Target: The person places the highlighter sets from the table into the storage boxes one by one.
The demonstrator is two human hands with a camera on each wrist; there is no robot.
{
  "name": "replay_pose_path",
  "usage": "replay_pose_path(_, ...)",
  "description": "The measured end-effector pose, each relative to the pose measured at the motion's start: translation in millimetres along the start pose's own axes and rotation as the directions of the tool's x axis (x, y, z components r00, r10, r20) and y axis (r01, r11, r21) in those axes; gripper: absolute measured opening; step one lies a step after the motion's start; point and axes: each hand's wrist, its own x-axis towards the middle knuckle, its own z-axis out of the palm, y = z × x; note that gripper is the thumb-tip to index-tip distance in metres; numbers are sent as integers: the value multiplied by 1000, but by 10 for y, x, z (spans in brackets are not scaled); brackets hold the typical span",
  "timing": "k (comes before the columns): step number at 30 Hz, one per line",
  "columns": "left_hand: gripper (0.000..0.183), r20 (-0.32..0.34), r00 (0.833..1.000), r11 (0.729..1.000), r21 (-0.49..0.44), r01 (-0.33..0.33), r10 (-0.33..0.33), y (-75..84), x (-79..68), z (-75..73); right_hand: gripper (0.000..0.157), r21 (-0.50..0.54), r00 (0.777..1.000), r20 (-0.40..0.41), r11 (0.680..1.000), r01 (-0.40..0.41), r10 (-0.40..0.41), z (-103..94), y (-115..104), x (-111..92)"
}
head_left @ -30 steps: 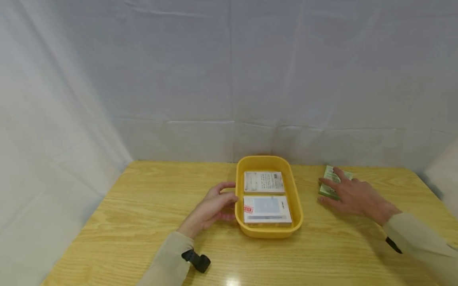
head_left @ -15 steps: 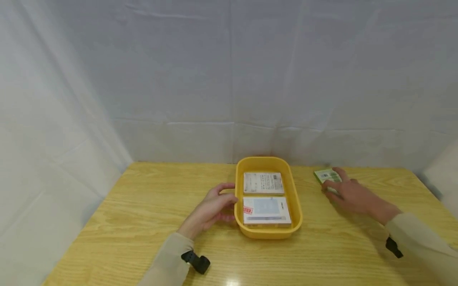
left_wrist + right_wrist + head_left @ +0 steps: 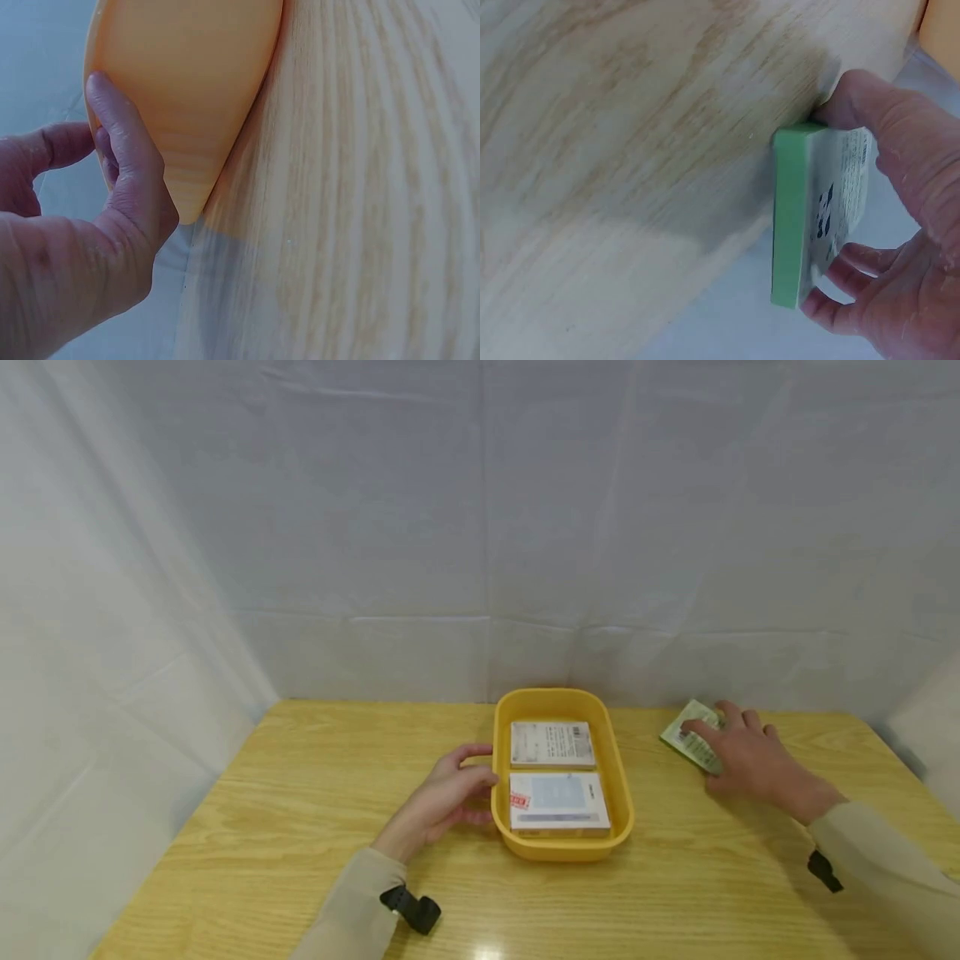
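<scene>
My right hand (image 3: 757,768) grips a thin green box (image 3: 693,733) with printed text, at the table's far right. In the right wrist view, the thumb lies at one edge of the green box (image 3: 795,217) and several fingers at the opposite one; its side is plain green. My left hand (image 3: 442,793) holds the left side of a yellow tray (image 3: 622,810). From the left wrist, that hand (image 3: 112,202) shows bent digits at the tray's rim and outer wall (image 3: 195,82). Within the tray lie a white printed box (image 3: 558,802) and a pale barcoded box (image 3: 552,743), both flat.
The tray stands on a wooden table (image 3: 337,752) near its back edge. White sheeting (image 3: 375,527) hangs behind the table and along its left side. Each wrist wears a black strap (image 3: 412,908).
The green box has turned between the right hand's fingers and now sits slanted, after shifting left midway. The right hand's fingers have changed their hold. Left hand and tray stay in place.
</scene>
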Motion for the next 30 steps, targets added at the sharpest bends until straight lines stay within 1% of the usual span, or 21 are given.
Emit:
replay_pose_path(5, 58, -3, 1000, 1000, -4, 5, -5, 0, -3, 1, 72, -106, 998, -60, 994, 18, -24, 22, -17, -15)
replay_pose_path(10, 58, -1, 1000, 1000, -6, 13, -13, 0, -6, -5, 73, -206, 990, -129, 978, 30, -57, 45, -13, -35)
replay_pose_path(12, 57, 0, 1000, 1000, -2, 16, -16, 6, -11, -8, 72, -230, 986, -151, 973, 34, -70, 52, -10, -42)
replay_pose_path(18, 57, 1, 1000, 1000, 7, 22, -22, 27, -25, -1, 72, -242, 975, -205, 970, 30, -81, 73, 11, -72)
replay_pose_path(21, 57, 2, 1000, 1000, 2, 18, -18, 32, -23, 6, 73, -240, 972, -220, 970, 29, -84, 87, 28, -91)
replay_pose_path(27, 56, 3, 1000, 1000, -1, 7, -7, 25, -19, 6, 76, -263, 960, -254, 964, 45, -114, 105, 57, -118)
replay_pose_path(30, 57, 7, 1000, 1000, -6, 4, -4, 28, -27, 7, 76, -254, 961, -255, 966, 44, -110, 102, 60, -128)
